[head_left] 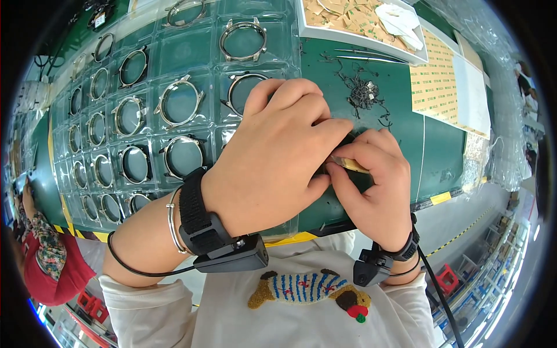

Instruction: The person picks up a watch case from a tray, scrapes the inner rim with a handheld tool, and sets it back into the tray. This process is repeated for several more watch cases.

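My left hand (271, 159) is closed, its fingers curled over a small dark object whose shape they hide. Close against its fingertips, my right hand (377, 182) pinches a small tan-yellow piece (353, 165) between thumb and forefinger. The inner end of that piece looks greyish and points toward the left fingers. Under and beside my left hand lies a clear plastic tray (184, 53) with round metal watch cases in its pockets. One dark-rimmed watch case (230, 97) is partly covered by my left knuckles; a silver watch case (242, 59) sits beyond it.
Black stringy scraps (364, 93) lie on the green mat (444, 148) beyond my right hand. Behind them are thin metal rods (371, 58) and a white box (360, 47) of tan scraps. A yellow printed sheet (435, 87) lies at right. Another person (52, 272) is at far left.
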Available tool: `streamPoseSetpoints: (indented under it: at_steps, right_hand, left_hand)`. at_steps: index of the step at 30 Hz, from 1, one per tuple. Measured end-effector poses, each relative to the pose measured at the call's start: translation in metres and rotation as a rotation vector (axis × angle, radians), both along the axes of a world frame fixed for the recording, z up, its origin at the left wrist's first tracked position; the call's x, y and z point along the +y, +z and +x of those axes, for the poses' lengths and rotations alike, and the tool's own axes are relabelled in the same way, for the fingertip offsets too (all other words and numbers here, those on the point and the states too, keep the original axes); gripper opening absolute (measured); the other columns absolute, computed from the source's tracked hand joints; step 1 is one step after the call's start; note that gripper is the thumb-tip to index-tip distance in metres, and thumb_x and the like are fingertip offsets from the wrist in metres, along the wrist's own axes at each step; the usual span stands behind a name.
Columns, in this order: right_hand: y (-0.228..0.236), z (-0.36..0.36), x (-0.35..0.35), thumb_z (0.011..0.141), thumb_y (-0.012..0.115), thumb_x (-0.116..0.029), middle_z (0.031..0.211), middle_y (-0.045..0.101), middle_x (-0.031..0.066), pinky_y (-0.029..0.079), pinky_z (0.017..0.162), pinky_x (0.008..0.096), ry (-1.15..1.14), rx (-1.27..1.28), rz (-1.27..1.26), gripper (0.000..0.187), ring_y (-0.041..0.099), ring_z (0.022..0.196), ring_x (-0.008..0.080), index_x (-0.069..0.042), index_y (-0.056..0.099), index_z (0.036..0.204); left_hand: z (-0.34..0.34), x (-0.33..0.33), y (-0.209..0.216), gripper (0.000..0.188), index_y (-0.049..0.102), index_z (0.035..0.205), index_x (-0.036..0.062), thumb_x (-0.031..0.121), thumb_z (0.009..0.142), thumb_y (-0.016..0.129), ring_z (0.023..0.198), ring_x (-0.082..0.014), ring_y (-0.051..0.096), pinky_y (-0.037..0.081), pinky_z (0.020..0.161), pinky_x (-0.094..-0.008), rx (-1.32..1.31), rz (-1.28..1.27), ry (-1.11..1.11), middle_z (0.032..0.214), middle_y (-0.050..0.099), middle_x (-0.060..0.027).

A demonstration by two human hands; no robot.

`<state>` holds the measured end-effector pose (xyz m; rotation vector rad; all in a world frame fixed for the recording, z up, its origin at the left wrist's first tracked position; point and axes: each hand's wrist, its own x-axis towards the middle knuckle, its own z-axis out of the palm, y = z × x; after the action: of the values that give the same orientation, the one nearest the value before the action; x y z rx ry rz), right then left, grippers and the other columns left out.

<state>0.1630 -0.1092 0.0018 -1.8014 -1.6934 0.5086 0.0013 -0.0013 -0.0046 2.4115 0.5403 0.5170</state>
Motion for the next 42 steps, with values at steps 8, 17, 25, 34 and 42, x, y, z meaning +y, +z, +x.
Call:
streamPoseSetpoints:
  at_steps: [8, 17, 25, 34, 42]
  right_hand:
    - [0.012, 0.002, -0.01, 0.075, 0.07, 0.003, 0.083, 0.059, 0.0047, 0.043, 0.063, 0.029, -0.069, 0.11, -0.088, 0.011, 0.052, 0.072, 0.0162, -0.003, 0.069, 0.084]
    - [0.015, -0.008, -0.006, 0.071, 0.079, 0.0, 0.084, 0.061, 0.0093, 0.049, 0.063, 0.0359, -0.261, 0.222, -0.112, 0.018, 0.061, 0.075, 0.0279, -0.003, 0.069, 0.086]
    - [0.008, 0.001, -0.002, 0.074, 0.078, 0.0, 0.088, 0.064, 0.0094, 0.052, 0.065, 0.038, -0.02, 0.036, -0.096, 0.018, 0.064, 0.078, 0.0303, -0.002, 0.07, 0.09]
    - [0.025, 0.003, -0.011, 0.077, 0.074, 0.004, 0.09, 0.066, 0.0096, 0.051, 0.067, 0.0341, -0.139, 0.264, -0.172, 0.016, 0.064, 0.077, 0.0283, -0.001, 0.069, 0.092]
    - [0.019, 0.0, -0.007, 0.078, 0.072, 0.006, 0.091, 0.066, 0.01, 0.052, 0.069, 0.0331, -0.009, 0.133, -0.114, 0.017, 0.065, 0.078, 0.0266, 0.0, 0.07, 0.093]
  left_hand:
    - [0.0, 0.0, 0.001, 0.053, 0.069, 0.115, 0.0113, 0.016, 0.065, 0.086, 0.124, -0.032, 0.053, 0.034, 0.107, -0.0495, 0.029, -0.031, 0.005, 0.107, 0.061, -0.0068]
    - [0.004, -0.001, 0.004, 0.053, 0.068, 0.11, 0.0105, 0.018, 0.061, 0.088, 0.123, -0.0316, 0.053, 0.036, 0.106, -0.0486, 0.083, 0.004, 0.027, 0.108, 0.061, -0.0067]
    - [0.003, -0.002, 0.004, 0.056, 0.068, 0.112, 0.009, 0.016, 0.06, 0.087, 0.118, -0.0307, 0.055, 0.039, 0.104, -0.048, 0.052, 0.026, 0.027, 0.109, 0.061, -0.0068]
    - [0.002, -0.003, 0.003, 0.054, 0.07, 0.115, 0.0068, 0.014, 0.063, 0.085, 0.113, -0.0288, 0.056, 0.039, 0.103, -0.0478, 0.045, 0.027, 0.007, 0.109, 0.061, -0.0071]
    - [-0.001, 0.0, 0.004, 0.057, 0.07, 0.119, 0.006, 0.01, 0.065, 0.083, 0.114, -0.0292, 0.055, 0.038, 0.103, -0.0479, 0.005, 0.01, -0.017, 0.109, 0.061, -0.0068]
